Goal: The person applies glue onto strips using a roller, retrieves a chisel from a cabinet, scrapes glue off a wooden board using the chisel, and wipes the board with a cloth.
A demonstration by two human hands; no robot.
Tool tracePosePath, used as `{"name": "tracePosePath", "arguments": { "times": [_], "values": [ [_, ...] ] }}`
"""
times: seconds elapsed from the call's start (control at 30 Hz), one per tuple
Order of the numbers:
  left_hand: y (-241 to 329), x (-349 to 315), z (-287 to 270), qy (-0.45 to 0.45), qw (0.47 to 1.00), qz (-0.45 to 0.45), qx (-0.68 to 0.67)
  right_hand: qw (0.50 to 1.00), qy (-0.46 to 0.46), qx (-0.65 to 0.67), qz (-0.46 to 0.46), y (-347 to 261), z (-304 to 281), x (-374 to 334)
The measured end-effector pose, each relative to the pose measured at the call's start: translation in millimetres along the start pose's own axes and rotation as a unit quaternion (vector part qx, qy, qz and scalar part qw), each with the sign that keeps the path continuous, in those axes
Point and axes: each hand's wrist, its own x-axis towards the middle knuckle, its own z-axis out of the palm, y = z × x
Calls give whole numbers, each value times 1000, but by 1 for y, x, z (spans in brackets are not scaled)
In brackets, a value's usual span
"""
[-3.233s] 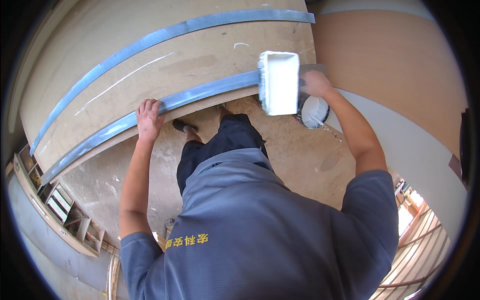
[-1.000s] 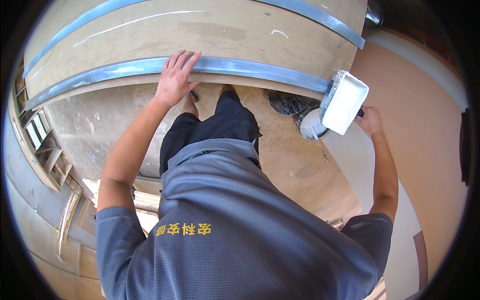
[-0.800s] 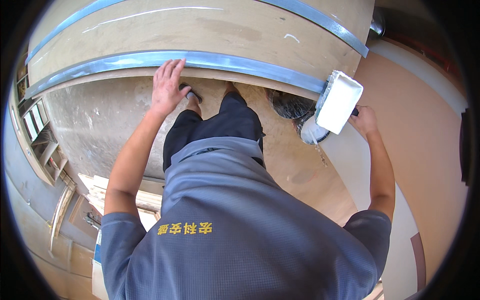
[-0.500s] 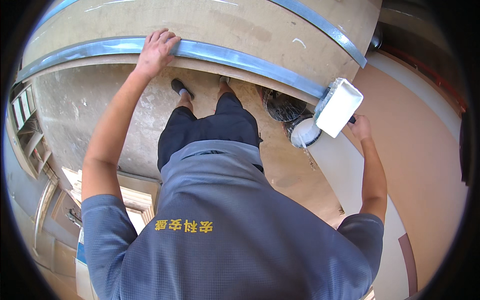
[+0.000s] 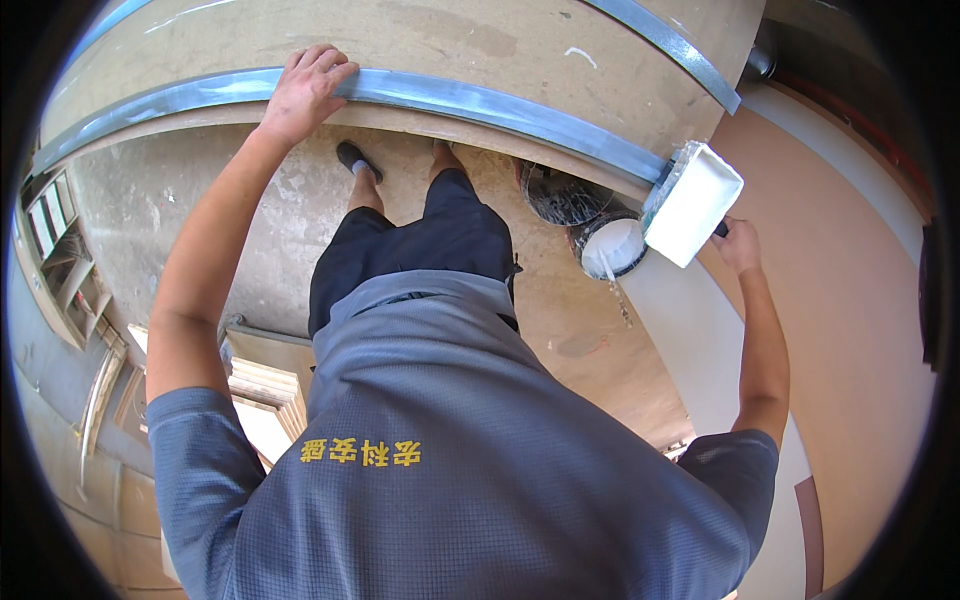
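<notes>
My left hand lies over the bright metal strip along the near edge of a brown board, its fingers bent a little and partly spread. At the strip's right end, my right hand is closed around the dark handle of a white box-shaped spreader. The spreader is tilted, with its side by the strip smeared and wet. Whether it touches the strip I cannot tell. Just left of the spreader, on the floor, stands a bucket of white liquid, with white drips running down its outside.
A dark, white-splashed bucket is beside the white-filled one. Large flat panels take up the right side. A second metal strip crosses the board farther off. Stacked boards stand behind my left arm, and a wooden rack is at far left.
The view has shifted slightly. The spreader and my right hand appear a little farther right and up, still at the strip's end. My left hand sits slightly farther left along the strip.
</notes>
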Motion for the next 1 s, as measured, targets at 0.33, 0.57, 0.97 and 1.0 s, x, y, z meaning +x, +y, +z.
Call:
{"name": "tracePosePath", "arguments": {
  "times": [0.33, 0.57, 0.97, 1.0],
  "values": [
    [6, -4, 2, 22, 1000, -17, -2, 996, 18, 34, -82, -60, -4, 8],
    [16, -16, 6, 45, 996, -73, 1, 994, 0, 6, -107, -154, -22, 28],
    [36, -245, 29, 13, 923, -351, -160, 992, 5, -6, -124, -342, -66, 44],
    [34, -270, 34, 0, 910, -380, -166, 991, 12, -9, -130, -361, -70, 44]
  ]
}}
